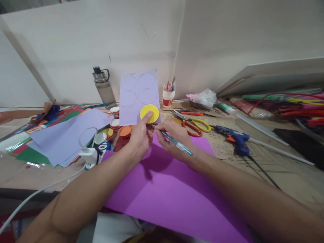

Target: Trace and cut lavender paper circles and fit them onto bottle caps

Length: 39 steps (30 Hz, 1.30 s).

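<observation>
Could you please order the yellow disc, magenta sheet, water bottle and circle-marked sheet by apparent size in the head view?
1. Magenta sheet
2. Circle-marked sheet
3. Water bottle
4. Yellow disc

We face a pale wall [227, 37], split by a seam [180, 33], behind a worktable [15, 175]. The light around us is soft and muted.

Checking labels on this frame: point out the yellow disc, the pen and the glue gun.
Yellow disc [146, 109]: head view, upper part of its face.
Pen [175, 141]: head view, middle of the barrel.
Glue gun [240, 141]: head view, blue body.
</observation>
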Each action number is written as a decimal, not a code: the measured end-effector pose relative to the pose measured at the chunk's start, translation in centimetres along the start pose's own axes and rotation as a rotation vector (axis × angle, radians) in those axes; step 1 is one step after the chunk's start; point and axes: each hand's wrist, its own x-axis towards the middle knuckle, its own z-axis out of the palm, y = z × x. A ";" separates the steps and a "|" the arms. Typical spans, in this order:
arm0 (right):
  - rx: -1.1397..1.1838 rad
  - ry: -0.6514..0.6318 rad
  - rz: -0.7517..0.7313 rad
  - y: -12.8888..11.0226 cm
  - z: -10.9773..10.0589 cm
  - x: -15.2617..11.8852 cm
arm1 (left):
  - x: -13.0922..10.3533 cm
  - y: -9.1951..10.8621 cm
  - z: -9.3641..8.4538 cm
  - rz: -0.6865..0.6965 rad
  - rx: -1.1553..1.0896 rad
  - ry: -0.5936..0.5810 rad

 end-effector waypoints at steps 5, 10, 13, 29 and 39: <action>-0.024 0.016 -0.014 0.1 0.1 -0.1 | -0.2 0.0 0.0 -0.006 0.004 -0.002; -0.045 -0.007 0.031 0.1 0.1 -0.2 | -0.4 0.0 0.1 -0.019 0.020 0.016; -0.056 -0.018 0.064 0.2 0.0 -0.1 | -0.4 0.0 0.1 -0.013 0.017 0.015; 0.306 0.198 0.510 0.5 -1.2 0.8 | -0.7 0.6 0.4 -0.031 0.010 0.042; 0.641 0.140 0.684 1.4 -0.3 0.8 | -1.3 -0.3 0.0 -0.089 0.034 -0.120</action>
